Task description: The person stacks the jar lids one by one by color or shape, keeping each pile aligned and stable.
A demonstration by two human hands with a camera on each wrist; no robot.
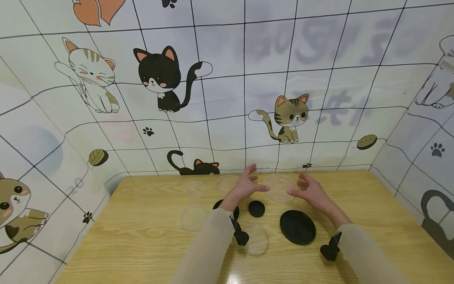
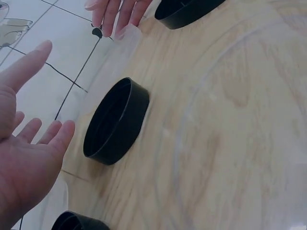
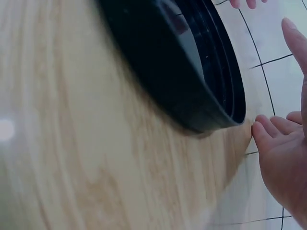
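My left hand [image 1: 246, 185] and right hand [image 1: 312, 192] reach over the far part of the table, thumbs pointing at each other. Between them lies a large clear round disc [image 1: 280, 187], its rim close to both thumbs. Neither hand holds anything; the fingers are loosely spread. A small black round dish [image 1: 257, 209] sits below the left hand, seen in the left wrist view with a raised wall. Nearer the right forearm is a large black dish [image 1: 298, 227], which fills much of the right wrist view. Another black dish [image 1: 231, 209] is partly hidden by the left wrist.
Several more clear discs lie about: two at the back left [image 1: 196, 189], one at the left [image 1: 193, 218], and one in front [image 1: 257, 240], partly behind the left wrist camera. The wooden table [image 1: 142, 236] meets a cat-printed cloth wall [image 1: 227, 98] at its back edge.
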